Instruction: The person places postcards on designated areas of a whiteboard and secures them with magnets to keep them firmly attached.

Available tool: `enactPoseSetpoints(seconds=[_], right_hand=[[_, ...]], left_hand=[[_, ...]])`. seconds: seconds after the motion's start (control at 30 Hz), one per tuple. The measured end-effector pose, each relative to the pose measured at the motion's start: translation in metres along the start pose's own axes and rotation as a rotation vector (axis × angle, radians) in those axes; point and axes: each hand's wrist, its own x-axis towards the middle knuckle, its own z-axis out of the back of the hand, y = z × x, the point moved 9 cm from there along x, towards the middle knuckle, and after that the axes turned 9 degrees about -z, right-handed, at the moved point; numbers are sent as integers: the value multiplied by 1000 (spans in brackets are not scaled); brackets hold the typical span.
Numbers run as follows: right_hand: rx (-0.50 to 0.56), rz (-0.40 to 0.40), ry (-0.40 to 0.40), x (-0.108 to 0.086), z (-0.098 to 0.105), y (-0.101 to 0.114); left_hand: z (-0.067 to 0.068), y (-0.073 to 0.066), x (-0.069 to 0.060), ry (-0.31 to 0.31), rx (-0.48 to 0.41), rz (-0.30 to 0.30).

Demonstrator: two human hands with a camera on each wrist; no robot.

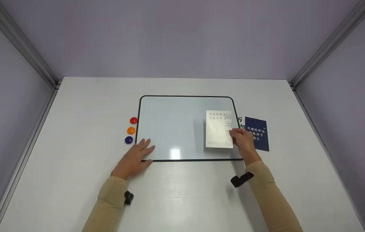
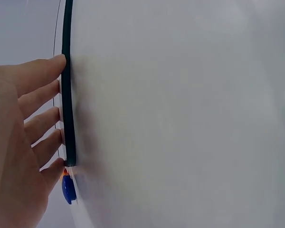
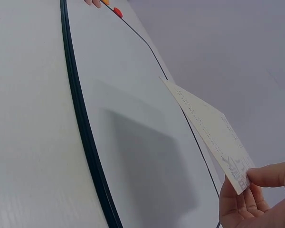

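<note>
A whiteboard (image 1: 169, 129) with a black frame lies flat on the white table. Above its right part, my right hand (image 1: 244, 143) pinches a cream card (image 1: 217, 130) by its right edge, thumb on top in the right wrist view, where the card (image 3: 211, 126) hangs over its own shadow on the board. My left hand (image 1: 134, 159) rests with spread fingers at the board's lower left corner. Seen from the left wrist, the fingertips of that hand (image 2: 28, 114) touch the black frame (image 2: 68, 95).
Left of the board, red (image 1: 133, 120), orange (image 1: 131, 130) and dark blue (image 1: 129, 140) round magnets stand in a column. A navy card (image 1: 261, 129) with white writing lies to the right, beside another card (image 1: 240, 120) partly hidden by my right hand. Walls enclose the table's back and sides.
</note>
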Motion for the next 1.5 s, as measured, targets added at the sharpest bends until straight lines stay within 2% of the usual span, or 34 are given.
enactPoseSetpoints(seconds=[0.43,0.93,1.07,1.5], right_hand=[[-5,-19,45,0,-16,-8],[8,-41,125,-6,-43,-14],[1,-48,130,-8,-48,-15],[-4,-51,146,-8,-60,-22]], left_hand=[[0,5,-1,46,30,20],[2,5,-2,35,74,5],[2,4,-1,18,84,0],[1,5,0,23,88,15]])
